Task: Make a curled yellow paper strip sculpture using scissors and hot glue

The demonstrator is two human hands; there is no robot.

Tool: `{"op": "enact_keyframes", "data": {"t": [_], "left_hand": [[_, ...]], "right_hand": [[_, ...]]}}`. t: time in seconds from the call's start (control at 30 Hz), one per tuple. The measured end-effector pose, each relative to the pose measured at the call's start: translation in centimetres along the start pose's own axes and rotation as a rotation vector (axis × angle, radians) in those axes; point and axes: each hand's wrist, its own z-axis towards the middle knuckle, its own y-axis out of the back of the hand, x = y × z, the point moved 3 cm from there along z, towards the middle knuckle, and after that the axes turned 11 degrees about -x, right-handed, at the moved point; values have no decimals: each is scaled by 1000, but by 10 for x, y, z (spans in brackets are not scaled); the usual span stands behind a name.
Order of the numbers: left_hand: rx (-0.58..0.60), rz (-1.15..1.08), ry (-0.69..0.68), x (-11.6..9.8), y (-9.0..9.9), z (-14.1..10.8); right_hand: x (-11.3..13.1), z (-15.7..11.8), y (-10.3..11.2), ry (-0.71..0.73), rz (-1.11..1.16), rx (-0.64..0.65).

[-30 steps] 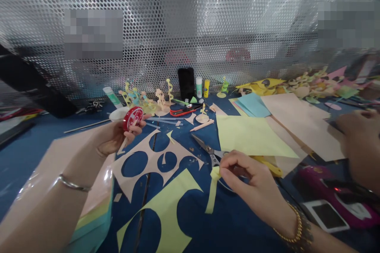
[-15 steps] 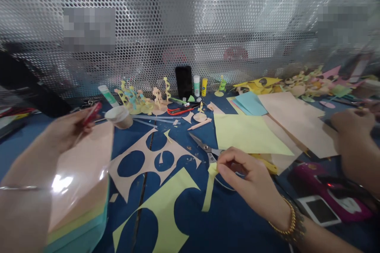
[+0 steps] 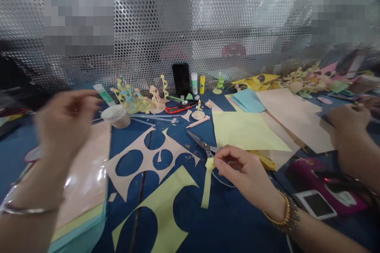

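Observation:
My right hand (image 3: 242, 174) pinches the folded end of a pale yellow paper strip (image 3: 207, 185), whose loose tail hangs down. Just behind that hand lies a pair of scissors (image 3: 205, 145), blades pointing away, handles partly covered. My left hand (image 3: 67, 120) is raised over the left side and smeared by motion, so its fingers do not show clearly. Below it is a stack of coloured paper in a clear sleeve (image 3: 86, 166). A white cup (image 3: 116, 116) stands to its right. Between the hands lie a pink sheet with round cut-outs (image 3: 133, 150) and a yellow-green cut sheet (image 3: 166, 205).
Small curled paper figures (image 3: 133, 99), a glue stick (image 3: 194, 83) and an upright phone (image 3: 181, 79) stand along the mesh panel. A yellow-green sheet (image 3: 246, 130) lies to the right, near a magenta device (image 3: 314, 170). Another person's hand (image 3: 352, 120) is at the far right.
My left hand has risen and turned; the red tool seen in it earlier no longer shows there. My right hand keeps its pinch on the strip. The view has shifted slightly.

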Motion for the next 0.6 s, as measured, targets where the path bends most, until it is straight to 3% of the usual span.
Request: {"op": "enact_keyframes", "data": {"t": [0.07, 0.1, 0.13, 0.2, 0.3, 0.4, 0.6], "left_hand": [[330, -172, 22, -67, -56, -27], [587, -302, 41, -94, -78, -51], [785, -421, 65, -115, -92, -76], [963, -556, 176, -132, -104, -115], [998, -713, 291, -125, -103, -138], [986, -802, 316, -115, -105, -137], [962, -916, 383, -120, -115, -146]], "right_hand": [[0, 0, 0, -18, 34, 0], [0, 0, 1, -21, 53, 1], [1, 0, 1, -21, 69, 1], [2, 0, 0, -12, 88, 3], [2, -1, -2, 12, 90, 13], [1, -3, -5, -16, 136, 63], [2, -7, -8, -51, 152, 124]]}}
